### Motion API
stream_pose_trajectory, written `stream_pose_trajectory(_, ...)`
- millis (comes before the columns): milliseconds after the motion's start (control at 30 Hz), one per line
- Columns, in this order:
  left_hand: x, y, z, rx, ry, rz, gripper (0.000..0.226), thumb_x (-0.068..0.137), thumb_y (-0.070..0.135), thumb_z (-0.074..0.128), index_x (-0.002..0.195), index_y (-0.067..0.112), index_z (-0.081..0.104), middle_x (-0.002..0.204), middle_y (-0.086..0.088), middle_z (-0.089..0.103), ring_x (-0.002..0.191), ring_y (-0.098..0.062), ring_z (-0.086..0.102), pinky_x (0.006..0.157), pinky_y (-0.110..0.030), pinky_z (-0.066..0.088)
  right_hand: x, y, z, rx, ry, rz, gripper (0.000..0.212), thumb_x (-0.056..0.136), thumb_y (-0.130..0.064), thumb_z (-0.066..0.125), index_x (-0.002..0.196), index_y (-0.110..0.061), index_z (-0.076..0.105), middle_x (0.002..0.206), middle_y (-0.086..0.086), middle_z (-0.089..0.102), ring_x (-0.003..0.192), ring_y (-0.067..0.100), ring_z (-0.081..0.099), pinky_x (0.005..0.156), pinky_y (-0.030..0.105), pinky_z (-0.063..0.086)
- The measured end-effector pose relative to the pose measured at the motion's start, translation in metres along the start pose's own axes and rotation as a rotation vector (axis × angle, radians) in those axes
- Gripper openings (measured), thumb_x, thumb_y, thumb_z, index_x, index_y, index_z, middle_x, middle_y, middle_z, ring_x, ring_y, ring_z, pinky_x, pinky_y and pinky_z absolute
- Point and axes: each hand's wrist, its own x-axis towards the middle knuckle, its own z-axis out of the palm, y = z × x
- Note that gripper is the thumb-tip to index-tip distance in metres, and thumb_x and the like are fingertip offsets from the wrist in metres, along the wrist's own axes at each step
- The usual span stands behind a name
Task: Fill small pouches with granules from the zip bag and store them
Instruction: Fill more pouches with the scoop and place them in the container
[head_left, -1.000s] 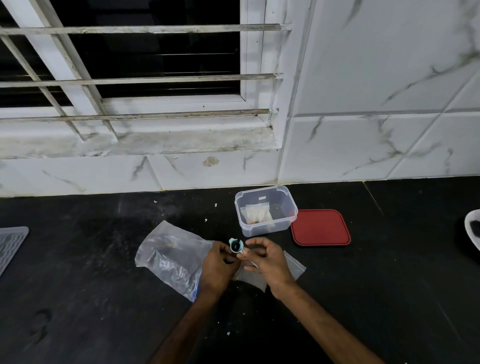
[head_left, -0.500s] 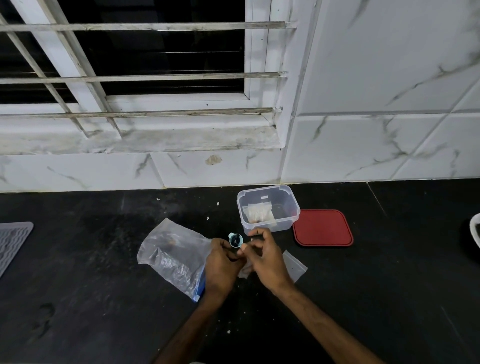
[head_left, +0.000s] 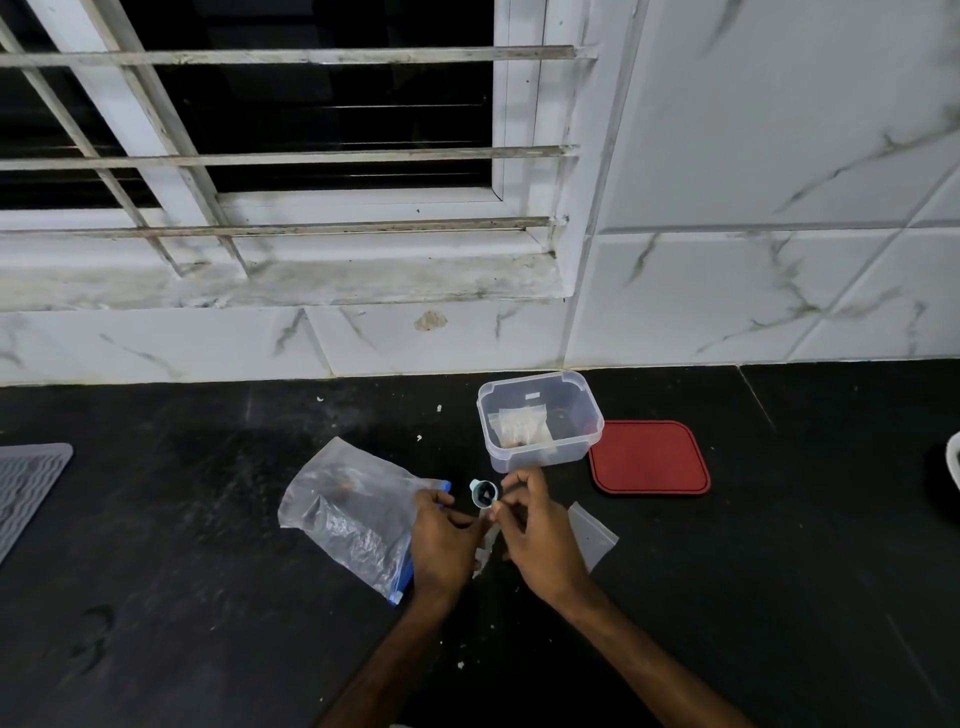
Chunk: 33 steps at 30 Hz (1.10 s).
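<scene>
While the black counter (head_left: 182, 561) is stretching below a white tiled wall (head_left: 753, 130) and barred window (head_left: 311, 155), the left hand (head_left: 441, 545) and right hand (head_left: 543, 538) are pinching a small pouch (head_left: 481, 555), mostly hidden between them at lower centre, with the zip bag (head_left: 353, 514) lying just left and a clear tub (head_left: 540, 452) sitting behind.

— Where did the box (head_left: 545, 457) sit?
— Far back on the counter (head_left: 182, 597), near the wall, with a stored pouch (head_left: 522, 427) in it and the lid (head_left: 649, 457) just to its right.
— And the zip bag (head_left: 353, 514)?
— Left of the box and nearer. The left hand (head_left: 441, 545) lay over its right end, the scoop (head_left: 484, 492) sat just beyond the right hand (head_left: 540, 540), and the held pouch (head_left: 484, 551) was between both hands.
</scene>
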Motion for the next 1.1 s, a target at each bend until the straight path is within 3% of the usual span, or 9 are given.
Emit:
stream_pose_trajectory(200, 0.000, 0.003, -0.006, -0.074, 0.036, -0.026, 0.038, 0.085, 0.006, 0.071, 0.109, 0.014, 0.042, 0.082, -0.009, 0.068, 0.064, -0.025, 0.071, 0.054, -0.048, 0.059, -0.003, 0.007, -0.004, -0.098, -0.084, -0.007, 0.033, 0.091, -0.014, 0.063, 0.108, -0.034, 0.043, 0.093, -0.007, 0.069, 0.087, -0.006, 0.065, 0.078, 0.016, 0.055)
stream_pose_trajectory(467, 0.002, -0.001, -0.007, -0.053, 0.039, -0.044, 0.036, 0.088, 0.003, 0.067, 0.113, 0.013, 0.042, 0.085, -0.006, 0.067, 0.066, -0.021, 0.072, 0.058, -0.049, 0.060, 0.000, 0.014, -0.009, -0.110, -0.160, 0.012, 0.026, 0.089, -0.013, 0.064, 0.113, -0.023, 0.059, 0.101, -0.011, 0.069, 0.095, -0.008, 0.064, 0.086, 0.018, 0.054)
stream_pose_trajectory(633, 0.005, -0.003, -0.010, -0.084, 0.045, -0.069, 0.038, 0.088, 0.008, 0.068, 0.116, 0.015, 0.043, 0.089, -0.006, 0.066, 0.066, -0.014, 0.072, 0.055, -0.036, 0.061, 0.003, 0.016, -0.013, -0.244, -0.219, -0.040, 0.026, 0.089, -0.016, 0.066, 0.113, -0.024, 0.063, 0.105, -0.008, 0.070, 0.096, -0.005, 0.064, 0.088, 0.017, 0.053)
stream_pose_trajectory(867, 0.004, -0.002, -0.009, -0.115, -0.064, -0.064, 0.032, 0.090, 0.008, 0.065, 0.111, 0.019, 0.044, 0.095, -0.007, 0.065, 0.072, -0.018, 0.073, 0.057, -0.032, 0.060, 0.004, 0.006, -0.007, -0.598, -0.334, -0.116, 0.029, 0.096, -0.024, 0.052, 0.125, -0.027, 0.052, 0.113, -0.003, 0.066, 0.099, 0.007, 0.064, 0.085, 0.026, 0.054)
stream_pose_trajectory(1000, 0.004, -0.005, -0.009, -0.149, -0.115, -0.072, 0.030, 0.090, 0.006, 0.065, 0.109, 0.018, 0.046, 0.102, -0.013, 0.066, 0.078, -0.018, 0.073, 0.058, -0.027, 0.058, 0.002, -0.001, -0.007, -0.901, -0.489, -0.235, 0.048, 0.091, -0.014, 0.057, 0.136, -0.018, 0.040, 0.126, 0.008, 0.056, 0.114, 0.022, 0.055, 0.090, 0.034, 0.049)
stream_pose_trajectory(1100, 0.003, -0.004, -0.009, -0.265, -0.142, -0.119, 0.030, 0.090, 0.006, 0.065, 0.111, 0.016, 0.047, 0.106, -0.013, 0.067, 0.085, -0.019, 0.072, 0.061, -0.026, 0.058, -0.001, -0.002, -0.011, -0.971, -0.472, -0.306, 0.055, 0.092, -0.016, 0.058, 0.141, -0.015, 0.033, 0.137, 0.010, 0.050, 0.120, 0.025, 0.050, 0.092, 0.036, 0.049)
